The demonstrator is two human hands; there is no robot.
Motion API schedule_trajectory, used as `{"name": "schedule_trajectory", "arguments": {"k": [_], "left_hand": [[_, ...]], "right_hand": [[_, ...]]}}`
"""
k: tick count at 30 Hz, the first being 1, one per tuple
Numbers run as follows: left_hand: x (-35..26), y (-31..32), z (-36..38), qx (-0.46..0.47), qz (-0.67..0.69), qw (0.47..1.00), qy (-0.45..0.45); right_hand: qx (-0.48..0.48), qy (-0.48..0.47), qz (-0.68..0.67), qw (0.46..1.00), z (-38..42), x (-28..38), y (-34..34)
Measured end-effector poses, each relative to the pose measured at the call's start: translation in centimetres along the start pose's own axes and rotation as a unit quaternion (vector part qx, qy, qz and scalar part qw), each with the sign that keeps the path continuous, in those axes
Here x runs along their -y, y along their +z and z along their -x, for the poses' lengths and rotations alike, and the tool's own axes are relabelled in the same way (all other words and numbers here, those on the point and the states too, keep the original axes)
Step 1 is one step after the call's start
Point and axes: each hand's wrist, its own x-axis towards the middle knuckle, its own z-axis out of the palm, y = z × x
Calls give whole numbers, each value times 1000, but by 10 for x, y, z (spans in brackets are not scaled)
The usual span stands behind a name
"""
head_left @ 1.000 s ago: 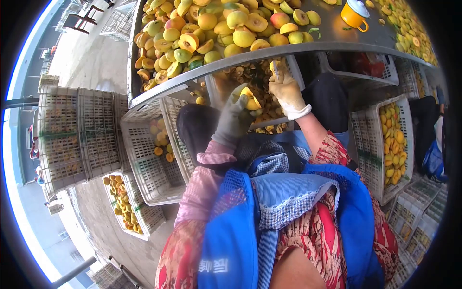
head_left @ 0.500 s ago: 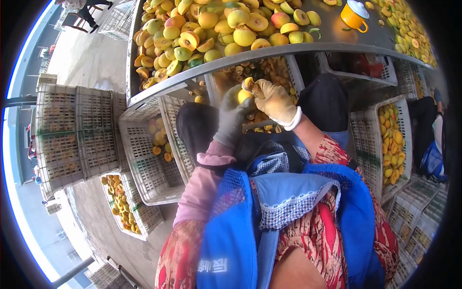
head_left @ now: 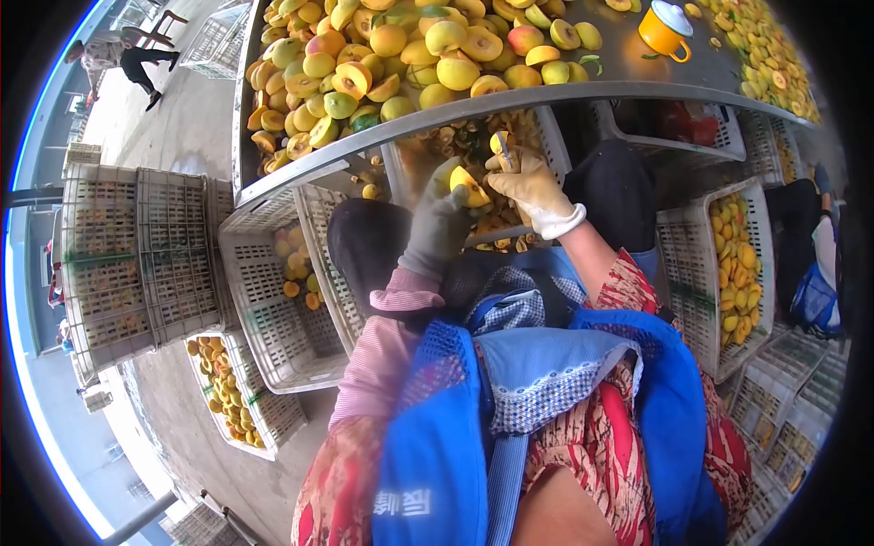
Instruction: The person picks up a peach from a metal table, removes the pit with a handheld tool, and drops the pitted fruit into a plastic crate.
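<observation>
Below the metal table edge, my left hand (head_left: 439, 218), in a grey glove, grips a yellow peach half (head_left: 468, 187), its cut face turned towards my right hand. My right hand (head_left: 531, 188) wears a cream glove and is closed around a small knife (head_left: 504, 155); part of its handle shows beneath the fingers. At the knife's tip is a small yellow fruit piece (head_left: 498, 142). Both hands are over a crate (head_left: 557, 146) holding brownish pits and scraps. On the table lies a heap of whole and halved peaches (head_left: 401, 55).
A yellow lidded mug (head_left: 663, 35) stands on the table. Left of my knees is a white crate (head_left: 273, 337) with some peach halves; right, another crate (head_left: 696, 273) holds more. Stacked crates (head_left: 137, 264) stand far left. A person (head_left: 137, 56) is in the upper left background.
My hands have drawn slightly apart. The peach half is now away from the knife, its cut face showing, with a fruit piece at the knife's tip. The background person has come further into view.
</observation>
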Motion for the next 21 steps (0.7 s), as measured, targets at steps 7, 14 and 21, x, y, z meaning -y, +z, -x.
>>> {"name": "schedule_trajectory", "arguments": {"k": [7,14,21], "left_hand": [[-1,-1,3,-22,-182,982,41],[11,7,1,-101,-79,992,-5],[10,-8,0,-2,-16,999,-38]], "right_hand": [[61,-84,202,974,6,4,18],[-26,-119,418,900,14,-1,33],[33,2,58,998,-5,-25,17]]}}
